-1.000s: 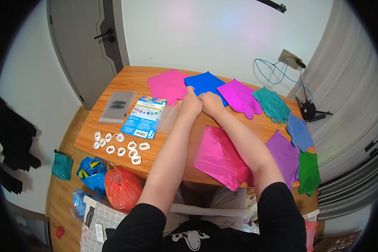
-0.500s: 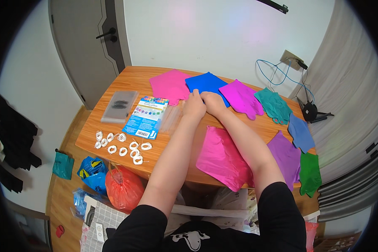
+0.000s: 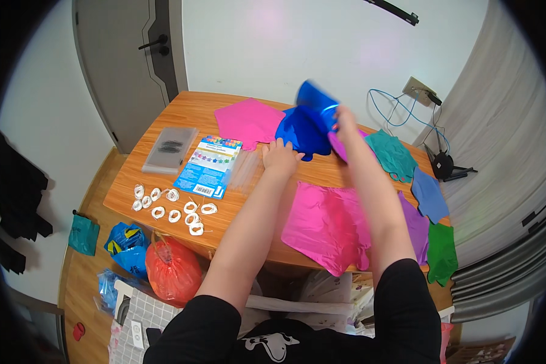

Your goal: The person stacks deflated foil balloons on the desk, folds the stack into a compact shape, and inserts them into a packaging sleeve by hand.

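The right hand (image 3: 345, 124) grips glossy, curled blue foil (image 3: 307, 128). The left hand (image 3: 281, 159), fingers spread, rests on the wood-grained surface (image 3: 185, 111).

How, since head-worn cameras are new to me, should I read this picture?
No robot here: this is a person working bare-handed, seen through a downward-looking fisheye camera on their own head, so straight edges bend. Their right hand holds up part of a blue foil piece; their left hand lies fingers spread at its near edge, perhaps touching. Other coloured foil pieces, white string coils, a blue printed card, thin clear strips and a clear plastic packet lie on the wooden table.
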A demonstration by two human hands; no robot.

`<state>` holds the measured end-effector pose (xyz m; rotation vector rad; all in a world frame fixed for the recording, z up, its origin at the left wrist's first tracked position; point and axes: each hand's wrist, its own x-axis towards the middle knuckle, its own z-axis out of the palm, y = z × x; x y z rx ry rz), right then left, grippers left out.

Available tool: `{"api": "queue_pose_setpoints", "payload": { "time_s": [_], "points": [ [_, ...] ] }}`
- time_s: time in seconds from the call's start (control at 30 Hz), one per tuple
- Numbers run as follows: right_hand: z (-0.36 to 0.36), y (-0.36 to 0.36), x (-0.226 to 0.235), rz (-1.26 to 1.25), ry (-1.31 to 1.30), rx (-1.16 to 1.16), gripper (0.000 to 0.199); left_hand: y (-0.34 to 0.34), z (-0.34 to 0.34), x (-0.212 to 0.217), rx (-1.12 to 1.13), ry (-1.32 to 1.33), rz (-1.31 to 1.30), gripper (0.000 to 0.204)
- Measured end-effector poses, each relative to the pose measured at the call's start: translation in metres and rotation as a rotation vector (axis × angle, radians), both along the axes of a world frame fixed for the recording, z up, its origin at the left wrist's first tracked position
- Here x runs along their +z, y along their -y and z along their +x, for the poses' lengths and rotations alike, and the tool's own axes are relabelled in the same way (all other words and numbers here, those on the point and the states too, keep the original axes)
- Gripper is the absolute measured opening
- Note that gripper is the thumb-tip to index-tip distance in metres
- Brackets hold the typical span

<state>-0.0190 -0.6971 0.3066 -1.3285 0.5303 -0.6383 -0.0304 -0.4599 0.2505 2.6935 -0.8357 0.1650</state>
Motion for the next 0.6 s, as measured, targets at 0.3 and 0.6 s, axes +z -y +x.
{"api": "queue_pose_setpoints", "payload": {
  "time_s": [0.3,0.6],
  "points": [
    [-0.120,0.048,0.135,-0.065,0.732,-0.129,0.014,0.007,-0.002,0.000,-0.017,0.011,0.017,0.064],
    [-0.337,-0.100,-0.001,-0.832,-0.274,0.622,0.017,0.003,-0.007,0.012,-0.030,-0.028,0.048,0.071]
  ]
}}
